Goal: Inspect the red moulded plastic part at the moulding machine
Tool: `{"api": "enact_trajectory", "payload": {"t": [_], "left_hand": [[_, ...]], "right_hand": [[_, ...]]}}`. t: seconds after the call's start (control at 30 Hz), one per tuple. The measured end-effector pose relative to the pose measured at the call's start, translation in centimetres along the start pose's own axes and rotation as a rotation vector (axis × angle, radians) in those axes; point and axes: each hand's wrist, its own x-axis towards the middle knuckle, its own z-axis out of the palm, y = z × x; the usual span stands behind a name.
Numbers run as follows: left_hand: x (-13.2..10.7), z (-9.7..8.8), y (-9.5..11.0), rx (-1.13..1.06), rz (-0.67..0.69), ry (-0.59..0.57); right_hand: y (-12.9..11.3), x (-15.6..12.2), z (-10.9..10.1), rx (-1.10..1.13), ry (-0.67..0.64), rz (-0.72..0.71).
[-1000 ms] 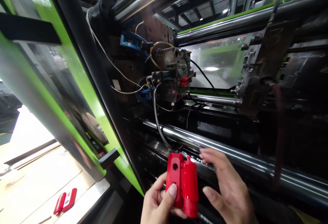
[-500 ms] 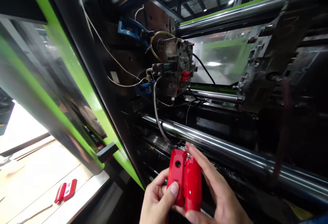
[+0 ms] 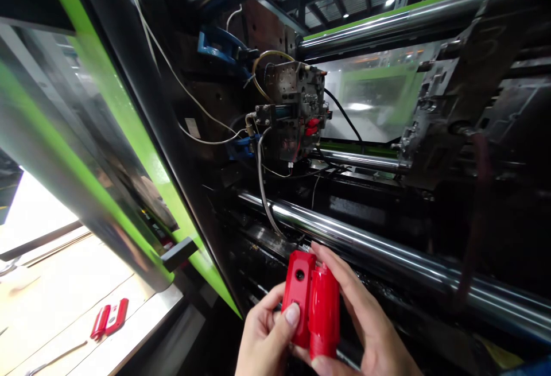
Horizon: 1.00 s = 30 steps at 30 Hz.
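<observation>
Low in the middle of the view, my left hand [image 3: 269, 330] is closed on a flat red plastic housing [image 3: 298, 284] with a round hole, its thumb pressed on the face. Right beside it is a glossy, rounded red plastic housing [image 3: 323, 313], and my right hand [image 3: 365, 313] is closed around its outer side. Whether the two housings are joined, I cannot tell. Beyond my hands stands a metal mould half [image 3: 288, 83] with hoses, with red plastic pieces [image 3: 312, 126] on its face.
A steel tie bar [image 3: 365, 238] crosses just behind my hands. At the left, a worktable [image 3: 142, 321] carries a similar pair of red plastic pieces [image 3: 109, 317] and a thin curved strip [image 3: 58, 359]. A green door frame [image 3: 206, 272] rises between. The opposite mould side [image 3: 434, 95] is at the right.
My hands and the red housings have barely moved, with only a very slight shift to the right. The hold of both hands looks the same.
</observation>
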Motion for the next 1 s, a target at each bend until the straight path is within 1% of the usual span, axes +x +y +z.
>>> {"api": "enact_trajectory", "payload": {"t": [0.17, 0.23, 0.3, 0.37, 0.5, 0.6, 0.7, 0.87, 1.0], "left_hand": [[0.0, 0.3, 0.0, 0.032, 0.036, -0.001], [-0.1, 0.4, 0.1, 0.056, 0.054, 0.008], [-0.1, 0.5, 0.3, 0.088, 0.057, 0.034], [-0.1, 0.5, 0.4, 0.120, 0.057, 0.059], [-0.1, 0.6, 0.6, 0.136, 0.072, 0.082], [-0.2, 0.6, 0.7, 0.147, 0.084, 0.100], [-0.2, 0.4, 0.8, 0.179, 0.090, 0.092], [-0.3, 0.1, 0.9, 0.222, 0.087, 0.082], [-0.2, 0.0, 0.7, 0.240, 0.093, 0.077]], "right_hand": [[-0.2, -0.3, 0.5, 0.101, 0.064, 0.081], [0.0, -0.2, 0.6, 0.093, 0.090, 0.079], [0.2, 0.0, 0.7, 0.048, 0.089, 0.085], [0.4, 0.2, 0.7, 0.049, 0.079, 0.119], [0.0, 0.9, 0.8, 0.223, 0.071, 0.197], [-0.9, 1.5, 0.8, 0.366, 0.023, 0.247], [-1.2, 1.9, 0.9, 0.432, 0.001, 0.248], [-0.6, 2.0, 1.0, 0.531, 0.024, 0.250], [-0.2, 2.1, 0.9, 0.605, 0.018, 0.285]]}}
